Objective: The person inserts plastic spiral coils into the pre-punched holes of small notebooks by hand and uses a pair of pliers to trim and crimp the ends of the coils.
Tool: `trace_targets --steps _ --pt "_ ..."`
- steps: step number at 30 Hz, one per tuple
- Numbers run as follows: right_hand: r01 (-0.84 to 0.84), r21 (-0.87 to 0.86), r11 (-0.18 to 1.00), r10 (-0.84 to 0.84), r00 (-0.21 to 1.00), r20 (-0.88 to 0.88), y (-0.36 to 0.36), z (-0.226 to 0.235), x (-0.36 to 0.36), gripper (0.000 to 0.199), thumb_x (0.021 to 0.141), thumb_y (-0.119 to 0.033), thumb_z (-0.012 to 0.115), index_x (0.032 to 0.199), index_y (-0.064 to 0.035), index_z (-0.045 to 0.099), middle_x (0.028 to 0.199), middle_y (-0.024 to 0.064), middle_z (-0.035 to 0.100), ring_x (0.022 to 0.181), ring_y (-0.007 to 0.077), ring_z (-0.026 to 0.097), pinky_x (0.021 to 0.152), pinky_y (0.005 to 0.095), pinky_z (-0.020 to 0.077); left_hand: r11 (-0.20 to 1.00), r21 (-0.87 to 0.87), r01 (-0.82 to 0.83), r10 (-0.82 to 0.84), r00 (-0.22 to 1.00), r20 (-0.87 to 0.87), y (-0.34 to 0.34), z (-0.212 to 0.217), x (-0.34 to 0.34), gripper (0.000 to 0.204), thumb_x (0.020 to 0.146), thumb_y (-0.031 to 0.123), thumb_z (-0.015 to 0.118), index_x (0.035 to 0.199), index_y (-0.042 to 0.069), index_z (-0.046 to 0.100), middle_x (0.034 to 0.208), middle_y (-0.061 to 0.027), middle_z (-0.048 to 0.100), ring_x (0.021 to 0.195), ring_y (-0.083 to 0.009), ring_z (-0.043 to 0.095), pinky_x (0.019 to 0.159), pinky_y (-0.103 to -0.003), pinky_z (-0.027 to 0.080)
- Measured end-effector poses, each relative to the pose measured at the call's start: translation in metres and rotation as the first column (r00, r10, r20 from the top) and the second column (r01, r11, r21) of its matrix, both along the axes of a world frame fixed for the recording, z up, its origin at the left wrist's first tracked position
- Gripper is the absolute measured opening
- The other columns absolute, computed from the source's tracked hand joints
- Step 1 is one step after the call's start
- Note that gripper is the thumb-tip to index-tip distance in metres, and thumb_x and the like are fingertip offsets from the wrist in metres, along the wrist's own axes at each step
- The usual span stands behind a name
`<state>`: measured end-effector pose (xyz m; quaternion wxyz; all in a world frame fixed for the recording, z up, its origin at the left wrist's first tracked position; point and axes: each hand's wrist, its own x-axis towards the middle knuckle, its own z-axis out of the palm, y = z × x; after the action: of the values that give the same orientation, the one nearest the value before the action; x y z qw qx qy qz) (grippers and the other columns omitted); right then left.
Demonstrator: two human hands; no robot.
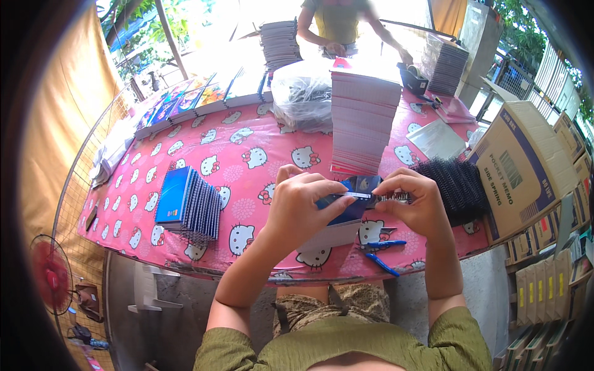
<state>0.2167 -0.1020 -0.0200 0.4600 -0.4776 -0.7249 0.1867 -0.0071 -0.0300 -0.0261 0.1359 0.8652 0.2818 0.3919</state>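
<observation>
Blue-covered notebook [340, 213] is held up over the near middle of the bench [127, 198], which wears a pink cat-patterned cloth. From where I stand, the left hand [300, 198] has its thumb and fingers pinched on the notebook's upper edge. The right hand [411, 195] is pinched too, with thumb and fingertips around a dark spiral coil [396, 197] at the notebook's right end. White page edges show just below the cover; I cannot tell whether they belong to it or to a pile underneath.

Near the front edge, a little to the right, lies a blue-handled tool [388, 243] with its handles spread. Over to the left, a leaning stack of blue spiral notebooks [189, 201] rests on the cloth. On the right, just past the right hand, sits a heap of black coils [450, 185], with a large cardboard box [523, 167] beside it.

Farther off, beyond the hands, rises a tall stack of pages [365, 120]. A clear plastic bag [303, 93] with dark contents stands just to its left, and a row of colourful books [204, 99] runs along the far left. Across the far side, another person [337, 21] stands with one hand at a dark tape dispenser [413, 79].
</observation>
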Motion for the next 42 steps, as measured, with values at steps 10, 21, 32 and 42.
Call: trace_targets --steps 10,21,32,42 --pt "0.171 0.164 0.972 -0.205 0.954 0.221 -0.003 -0.001 -0.029 0.012 0.084 -0.013 0.068 0.09 -0.0044 0.063 0.079 0.0091 0.061 0.069 0.0274 0.063 0.059 0.0376 0.0489 0.929 0.178 -0.323 0.262 0.918 0.299 -0.027 -0.031 0.013 0.019 0.073 0.024 0.079 0.091 0.019 0.077 0.081 0.003 0.066 0.096 -0.0216 0.058 0.092 -0.039 0.033" --pt "0.224 0.069 0.972 -0.234 0.944 0.233 -0.007 0.012 -0.042 0.031 0.071 -0.015 0.08 0.094 -0.0034 0.062 0.085 0.0088 0.061 0.072 0.0245 0.061 0.062 0.0368 0.049 0.967 0.084 -0.242 0.216 0.946 0.243 -0.025 -0.027 0.005 0.019 0.071 0.023 0.08 0.088 0.018 0.075 0.081 0.0044 0.068 0.081 -0.0159 0.054 0.079 -0.034 0.034" --pt "0.191 0.246 0.95 -0.245 0.946 0.213 0.0 -0.001 -0.04 0.027 0.072 -0.011 0.079 0.094 -0.0032 0.066 0.085 0.0121 0.063 0.072 0.0285 0.063 0.062 0.0376 0.0511 0.967 0.05 -0.249 0.229 0.942 0.247 -0.021 -0.028 0.006 0.019 0.069 0.024 0.08 0.085 0.016 0.072 0.083 0.0028 0.068 0.084 -0.0181 0.055 0.082 -0.036 0.035" --pt "0.084 0.316 0.945 -0.179 0.941 0.286 0.006 0.009 -0.046 0.018 0.068 -0.001 0.076 0.079 -0.0016 0.063 0.078 0.0115 0.062 0.07 0.0284 0.061 0.06 0.0366 0.0489 0.978 0.039 -0.205 0.189 0.95 0.248 -0.022 -0.029 0.003 0.017 0.07 0.023 0.079 0.085 0.016 0.071 0.082 0.0043 0.067 0.084 -0.0175 0.055 0.083 -0.037 0.034"
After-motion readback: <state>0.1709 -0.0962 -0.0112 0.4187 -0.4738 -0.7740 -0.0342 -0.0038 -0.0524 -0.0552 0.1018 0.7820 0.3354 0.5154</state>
